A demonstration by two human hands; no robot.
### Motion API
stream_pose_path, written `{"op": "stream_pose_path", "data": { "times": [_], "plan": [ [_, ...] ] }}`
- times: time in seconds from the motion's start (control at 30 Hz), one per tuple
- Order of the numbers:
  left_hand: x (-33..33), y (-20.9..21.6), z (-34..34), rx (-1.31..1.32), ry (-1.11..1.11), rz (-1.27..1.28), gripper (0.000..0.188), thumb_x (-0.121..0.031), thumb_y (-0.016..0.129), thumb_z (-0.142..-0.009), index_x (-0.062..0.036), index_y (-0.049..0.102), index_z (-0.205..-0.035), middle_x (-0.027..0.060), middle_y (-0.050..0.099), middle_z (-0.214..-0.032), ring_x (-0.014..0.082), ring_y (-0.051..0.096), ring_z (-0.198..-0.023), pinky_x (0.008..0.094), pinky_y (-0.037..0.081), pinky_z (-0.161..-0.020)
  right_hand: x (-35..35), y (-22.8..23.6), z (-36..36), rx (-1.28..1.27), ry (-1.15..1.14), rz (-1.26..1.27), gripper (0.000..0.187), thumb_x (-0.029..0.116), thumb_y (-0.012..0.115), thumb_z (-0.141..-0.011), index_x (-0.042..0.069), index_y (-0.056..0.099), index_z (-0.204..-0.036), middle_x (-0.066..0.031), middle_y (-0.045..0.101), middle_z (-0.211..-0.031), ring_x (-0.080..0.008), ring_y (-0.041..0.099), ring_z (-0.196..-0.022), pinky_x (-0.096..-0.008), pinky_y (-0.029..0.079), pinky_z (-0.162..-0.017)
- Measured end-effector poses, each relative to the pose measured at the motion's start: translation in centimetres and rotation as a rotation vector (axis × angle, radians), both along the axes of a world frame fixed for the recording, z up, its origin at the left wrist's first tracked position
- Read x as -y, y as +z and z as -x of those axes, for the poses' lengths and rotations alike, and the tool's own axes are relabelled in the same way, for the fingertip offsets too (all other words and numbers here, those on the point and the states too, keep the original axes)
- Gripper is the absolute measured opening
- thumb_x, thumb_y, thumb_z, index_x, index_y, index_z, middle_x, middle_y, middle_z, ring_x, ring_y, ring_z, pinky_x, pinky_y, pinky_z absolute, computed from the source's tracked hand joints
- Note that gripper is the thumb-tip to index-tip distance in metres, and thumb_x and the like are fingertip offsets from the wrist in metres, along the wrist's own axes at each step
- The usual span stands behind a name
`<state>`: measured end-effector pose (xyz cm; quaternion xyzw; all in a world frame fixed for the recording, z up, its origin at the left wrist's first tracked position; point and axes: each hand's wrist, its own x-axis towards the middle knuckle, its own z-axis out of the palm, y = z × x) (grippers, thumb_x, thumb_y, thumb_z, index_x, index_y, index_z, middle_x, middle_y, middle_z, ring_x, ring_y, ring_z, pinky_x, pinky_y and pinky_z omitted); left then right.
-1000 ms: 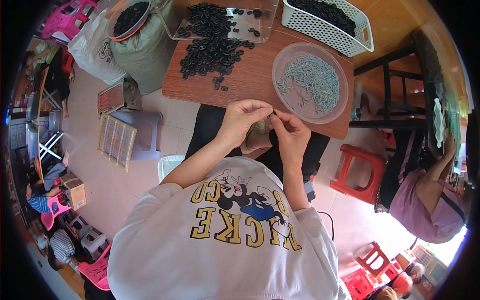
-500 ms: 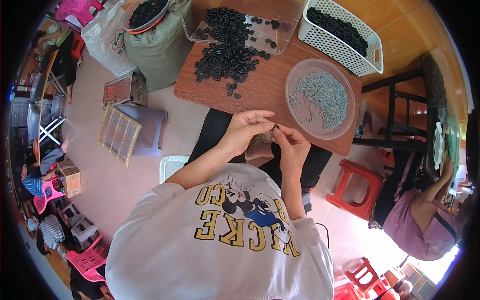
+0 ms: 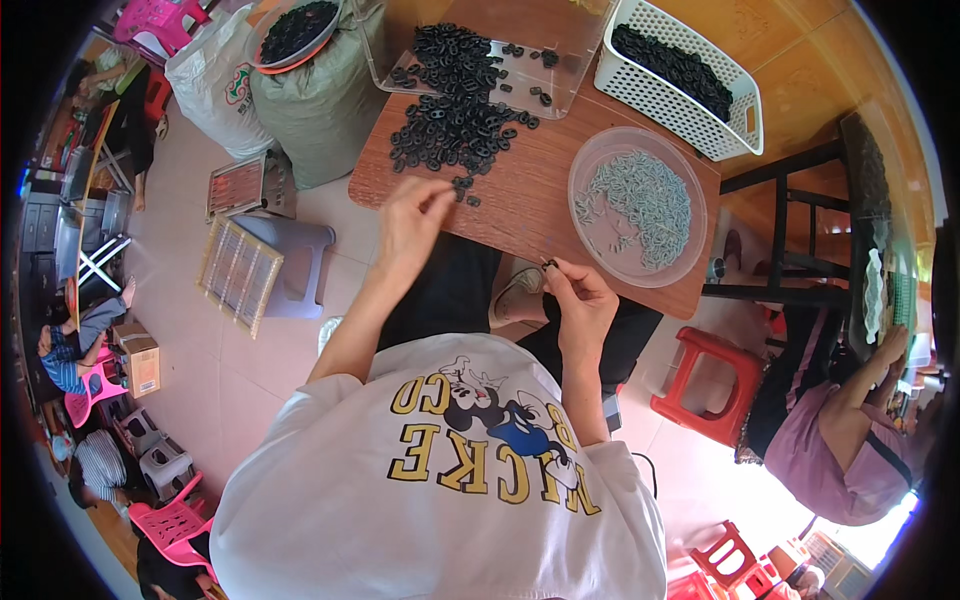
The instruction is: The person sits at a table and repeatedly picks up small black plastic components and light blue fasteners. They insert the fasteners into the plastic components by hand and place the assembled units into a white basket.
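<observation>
We've 1 small blk pc pinched in our R hand by the worktop's near edge. L hand is at the loose blk pcs, can't tell if gripping. Lots to go, we reckon; finished qty unclear.

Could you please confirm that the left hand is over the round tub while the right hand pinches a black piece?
Not the round tub: the head view shows the left hand at the loose black pieces, while the right hand pinches a black piece.
</observation>
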<state>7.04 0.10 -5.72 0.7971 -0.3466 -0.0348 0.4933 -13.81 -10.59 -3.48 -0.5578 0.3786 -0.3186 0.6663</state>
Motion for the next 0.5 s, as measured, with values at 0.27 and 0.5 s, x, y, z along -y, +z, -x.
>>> {"op": "stream_pose_path", "data": {
  "times": [0.27,0.5],
  "plan": [
    [1.1,-1.3,-4.0,0.376,0.106,-0.181,0.022,-0.011,0.069,-0.077,0.0036,0.064,-0.093,0.0150,0.059,-0.084,0.0255,0.058,-0.067,0.0350,0.047,-0.064,-0.7,0.4,-0.6,-0.047,0.077,-0.065,0.013,-0.002,0.067,-0.078,-0.003,0.066,-0.091,-0.0036,0.064,-0.073,-0.0057,0.056,-0.063,-0.0170,0.042,-0.059],
    [0.9,-0.2,-2.8,0.088,0.068,-0.197,0.021,-0.008,0.068,-0.077,0.0028,0.064,-0.094,0.0117,0.060,-0.082,0.0198,0.061,-0.069,0.0314,0.047,-0.063,-0.8,-0.3,-0.3,0.005,0.108,-0.066,0.016,0.003,0.067,-0.080,-0.001,0.066,-0.095,-0.0011,0.063,-0.074,-0.0038,0.055,-0.063,-0.0162,0.041,-0.055]
  ]
}}
